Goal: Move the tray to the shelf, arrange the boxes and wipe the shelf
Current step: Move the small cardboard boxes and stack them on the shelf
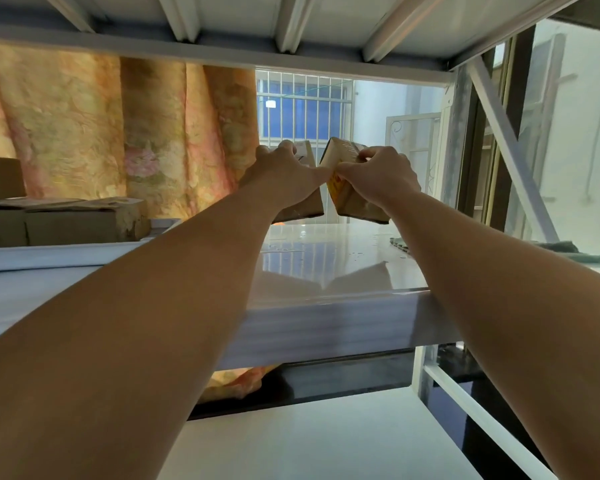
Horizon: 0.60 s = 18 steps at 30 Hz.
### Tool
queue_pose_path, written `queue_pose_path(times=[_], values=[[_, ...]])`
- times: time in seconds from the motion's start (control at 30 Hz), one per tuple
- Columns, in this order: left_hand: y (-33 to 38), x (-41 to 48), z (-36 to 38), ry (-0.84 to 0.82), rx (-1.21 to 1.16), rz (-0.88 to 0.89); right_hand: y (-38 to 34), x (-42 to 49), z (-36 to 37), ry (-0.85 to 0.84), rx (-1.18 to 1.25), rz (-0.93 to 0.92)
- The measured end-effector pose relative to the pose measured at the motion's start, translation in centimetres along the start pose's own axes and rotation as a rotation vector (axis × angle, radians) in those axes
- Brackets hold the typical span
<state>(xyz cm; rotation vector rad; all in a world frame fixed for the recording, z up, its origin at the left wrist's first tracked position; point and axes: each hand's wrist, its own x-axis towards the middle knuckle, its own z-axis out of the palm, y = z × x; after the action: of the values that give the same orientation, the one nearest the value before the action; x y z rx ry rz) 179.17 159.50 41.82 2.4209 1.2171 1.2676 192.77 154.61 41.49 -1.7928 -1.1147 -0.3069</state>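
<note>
White glossy shelf (326, 251), one green cloth (561, 251) at its right edge, left grip (284, 171) curled round one brown box (303, 207), right grip (378, 178) pinching one tilted yellow box (352, 206), both boxes at the shelf's far edge, at least two cartons (84, 220) stacked far left.

Floral orange-pink curtain (84, 126) hangs in folds, back left. Right of it a barred window (303, 105), blue behind the bars, daylight coming through. White wall (378, 102) beside it, white scrolled metal frame (413, 133) below. Dark wooden door frame (520, 81) far right. Soft, cool light.
</note>
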Motion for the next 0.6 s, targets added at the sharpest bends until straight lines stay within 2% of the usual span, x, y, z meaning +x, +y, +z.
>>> queue_pose_path(times=[0.47, 0.6], values=[[-0.7, 0.9, 0.1, -0.059, -0.133, -0.058, 0.2, -0.3, 0.5, -0.029, 0.033, -0.017], [-1.1, 0.6, 0.4, -0.082, -0.074, -0.072, 0.8, 0.0, 0.9, -0.041, 0.066, -0.024]])
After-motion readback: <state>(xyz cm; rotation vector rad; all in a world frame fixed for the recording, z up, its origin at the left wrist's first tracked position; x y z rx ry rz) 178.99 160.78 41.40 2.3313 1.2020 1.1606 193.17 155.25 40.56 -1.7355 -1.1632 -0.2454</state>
